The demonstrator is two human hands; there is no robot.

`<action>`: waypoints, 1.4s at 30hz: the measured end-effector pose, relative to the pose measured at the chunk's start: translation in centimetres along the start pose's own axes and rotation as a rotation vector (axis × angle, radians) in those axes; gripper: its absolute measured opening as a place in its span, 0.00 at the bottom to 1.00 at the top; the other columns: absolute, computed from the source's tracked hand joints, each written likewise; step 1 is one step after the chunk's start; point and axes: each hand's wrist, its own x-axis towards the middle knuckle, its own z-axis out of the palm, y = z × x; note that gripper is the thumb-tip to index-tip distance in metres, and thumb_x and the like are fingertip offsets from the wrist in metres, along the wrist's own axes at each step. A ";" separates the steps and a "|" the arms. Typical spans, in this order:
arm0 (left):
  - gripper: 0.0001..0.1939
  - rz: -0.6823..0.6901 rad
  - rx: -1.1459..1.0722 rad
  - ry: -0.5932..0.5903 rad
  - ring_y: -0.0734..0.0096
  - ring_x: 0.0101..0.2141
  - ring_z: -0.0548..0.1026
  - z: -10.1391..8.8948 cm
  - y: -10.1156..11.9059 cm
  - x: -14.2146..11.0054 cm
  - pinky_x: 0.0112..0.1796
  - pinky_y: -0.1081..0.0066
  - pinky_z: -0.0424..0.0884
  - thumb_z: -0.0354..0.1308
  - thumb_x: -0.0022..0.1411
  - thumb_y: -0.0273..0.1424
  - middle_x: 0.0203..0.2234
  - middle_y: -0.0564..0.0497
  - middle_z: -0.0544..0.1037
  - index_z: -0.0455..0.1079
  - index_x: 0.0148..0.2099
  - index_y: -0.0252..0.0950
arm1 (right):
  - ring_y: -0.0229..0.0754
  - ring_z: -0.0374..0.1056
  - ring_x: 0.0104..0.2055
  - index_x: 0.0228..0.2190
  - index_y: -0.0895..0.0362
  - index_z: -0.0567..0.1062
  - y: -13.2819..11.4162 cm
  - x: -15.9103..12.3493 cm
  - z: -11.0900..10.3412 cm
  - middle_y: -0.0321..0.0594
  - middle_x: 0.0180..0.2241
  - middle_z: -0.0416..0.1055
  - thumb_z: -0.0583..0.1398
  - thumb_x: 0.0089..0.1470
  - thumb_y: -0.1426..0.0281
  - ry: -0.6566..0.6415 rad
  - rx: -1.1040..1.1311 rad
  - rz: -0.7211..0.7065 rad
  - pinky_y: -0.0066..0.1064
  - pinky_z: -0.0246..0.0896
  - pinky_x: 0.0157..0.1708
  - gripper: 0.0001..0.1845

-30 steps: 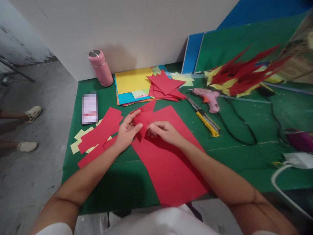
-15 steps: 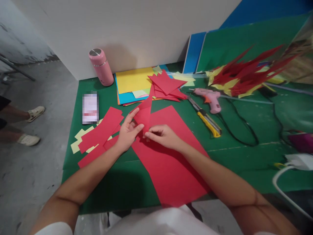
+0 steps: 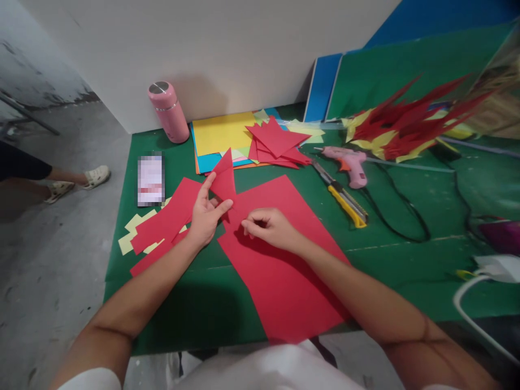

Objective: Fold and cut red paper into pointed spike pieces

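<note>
My left hand [image 3: 207, 214] holds a folded, pointed piece of red paper [image 3: 224, 176] between thumb and fingers, its tip pointing up. To its right, my right hand [image 3: 268, 226] hovers over a large red paper sheet [image 3: 292, 271], thumb and fingertips pinched together. Whatever those fingertips hold, if anything, is too small to make out. They are apart from the folded piece. Left of my left hand, cut red paper pieces [image 3: 166, 219] overlap pale yellow paper pieces [image 3: 127, 244].
Behind lie coloured sheets [image 3: 223, 130] with folded red shapes [image 3: 280, 138] on top. A pink bottle [image 3: 169, 114] and a phone [image 3: 150, 179] stand left. Rightward are a utility knife [image 3: 345, 203], a corded glue gun [image 3: 349, 162] and red-yellow paper spikes [image 3: 406, 124]. A person's feet [image 3: 83, 181] show beyond the table.
My left hand has moved left with the folded red piece, and my right hand has let go of its lower end. The other person's feet have shifted right.
</note>
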 end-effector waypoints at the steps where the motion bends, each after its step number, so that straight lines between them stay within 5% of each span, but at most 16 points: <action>1: 0.47 -0.005 0.005 0.002 0.64 0.41 0.78 -0.1 0.0 0.1 0.41 0.64 0.76 0.68 0.55 0.48 0.52 0.46 0.74 0.49 0.70 0.52 | 0.37 0.67 0.25 0.20 0.55 0.72 -0.1 0.0 -0.1 0.35 0.20 0.71 0.57 0.60 0.59 0.003 0.026 0.003 0.30 0.60 0.30 0.20; 7: 0.45 -0.044 -0.077 -0.022 0.68 0.37 0.79 0.6 0.2 -0.4 0.39 0.68 0.76 0.69 0.54 0.44 0.54 0.45 0.74 0.52 0.69 0.49 | 0.38 0.68 0.27 0.27 0.56 0.77 0.1 0.1 -0.3 0.36 0.22 0.72 0.56 0.61 0.52 0.020 0.096 0.037 0.31 0.62 0.32 0.23; 15: 0.43 -0.034 -0.076 -0.060 0.80 0.26 0.74 1.2 0.3 -0.8 0.31 0.74 0.74 0.69 0.55 0.40 0.50 0.46 0.76 0.54 0.69 0.47 | 0.38 0.69 0.28 0.26 0.56 0.77 0.1 0.2 -0.2 0.37 0.23 0.73 0.57 0.60 0.59 0.010 0.128 0.044 0.31 0.63 0.32 0.17; 24: 0.40 -0.011 -0.027 -0.059 0.70 0.34 0.77 1.1 0.1 -1.1 0.36 0.69 0.76 0.67 0.57 0.44 0.45 0.47 0.79 0.57 0.67 0.46 | 0.39 0.72 0.29 0.23 0.54 0.77 0.6 0.3 0.3 0.38 0.25 0.77 0.56 0.55 0.69 0.015 -0.093 -0.098 0.31 0.63 0.31 0.12; 29: 0.37 -0.019 -0.034 -0.084 0.67 0.37 0.78 0.7 0.1 -0.7 0.38 0.67 0.76 0.66 0.57 0.39 0.48 0.45 0.77 0.58 0.66 0.44 | 0.39 0.70 0.27 0.25 0.53 0.79 0.5 -0.2 -0.3 0.37 0.25 0.77 0.57 0.56 0.70 -0.057 -0.171 -0.292 0.32 0.63 0.31 0.12; 32: 0.30 -0.032 -0.030 -0.150 0.65 0.43 0.77 0.3 0.5 -0.6 0.40 0.67 0.76 0.64 0.55 0.32 0.55 0.44 0.72 0.64 0.61 0.43 | 0.41 0.70 0.28 0.27 0.51 0.79 0.3 -0.4 -1.2 0.39 0.26 0.77 0.57 0.58 0.69 0.204 -0.291 -0.379 0.36 0.63 0.35 0.12; 34: 0.27 -0.036 0.037 -0.216 0.64 0.44 0.77 0.2 0.8 -0.7 0.39 0.69 0.76 0.61 0.53 0.27 0.56 0.45 0.70 0.67 0.57 0.42 | 0.46 0.72 0.36 0.33 0.50 0.80 0.3 -0.3 -2.1 0.42 0.32 0.78 0.57 0.60 0.68 0.454 -0.398 -0.373 0.41 0.63 0.43 0.11; 36: 0.27 -0.025 0.135 -0.278 0.63 0.43 0.77 0.2 1.0 -0.9 0.36 0.69 0.75 0.56 0.50 0.23 0.55 0.45 0.70 0.68 0.54 0.41 | 0.50 0.71 0.44 0.39 0.49 0.80 0.7 0.0 -2.9 0.44 0.40 0.78 0.57 0.60 0.66 0.556 -0.494 -0.314 0.47 0.61 0.50 0.11; 42: 0.25 0.173 0.495 -0.268 0.60 0.48 0.73 0.2 1.0 -1.2 0.47 0.62 0.73 0.51 0.47 0.18 0.46 0.46 0.74 0.69 0.49 0.39 | 0.49 0.72 0.42 0.41 0.49 0.80 2.2 0.6 -3.4 0.42 0.38 0.79 0.57 0.61 0.63 0.309 -0.437 -0.221 0.43 0.65 0.45 0.12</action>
